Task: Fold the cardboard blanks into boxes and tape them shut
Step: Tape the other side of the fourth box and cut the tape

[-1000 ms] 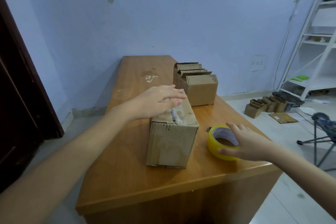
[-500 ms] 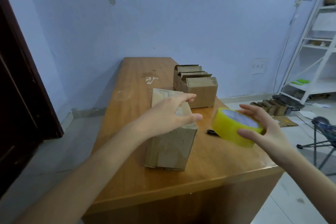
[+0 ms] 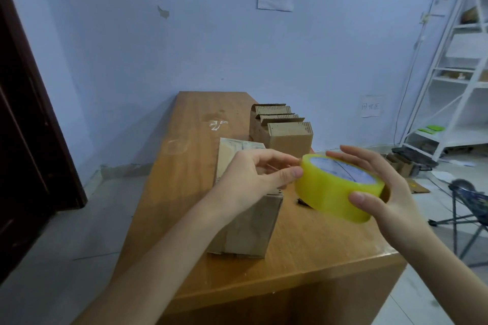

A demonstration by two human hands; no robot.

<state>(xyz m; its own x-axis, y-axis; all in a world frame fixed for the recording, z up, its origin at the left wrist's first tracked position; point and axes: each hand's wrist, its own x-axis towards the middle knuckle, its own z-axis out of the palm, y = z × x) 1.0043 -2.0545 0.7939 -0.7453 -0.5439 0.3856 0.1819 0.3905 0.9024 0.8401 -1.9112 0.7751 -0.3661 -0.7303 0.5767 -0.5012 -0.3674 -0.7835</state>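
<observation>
Right hand (image 3: 390, 192) cups the yellow tape roll (image 3: 339, 187) above the table (image 3: 184, 166), thumb on the near rim and fingers curved behind it. Left hand (image 3: 253, 179) comes in from the other side, thumb and forefinger pinching at the roll's edge, apparently hunting the loose end. To do this well, I would hold the roll steady, lift the end cleanly with a nail, and peel it straight so it does not split. Below the left hand stands the folded box (image 3: 245, 221), with more boxes (image 3: 282, 129) farther back.
</observation>
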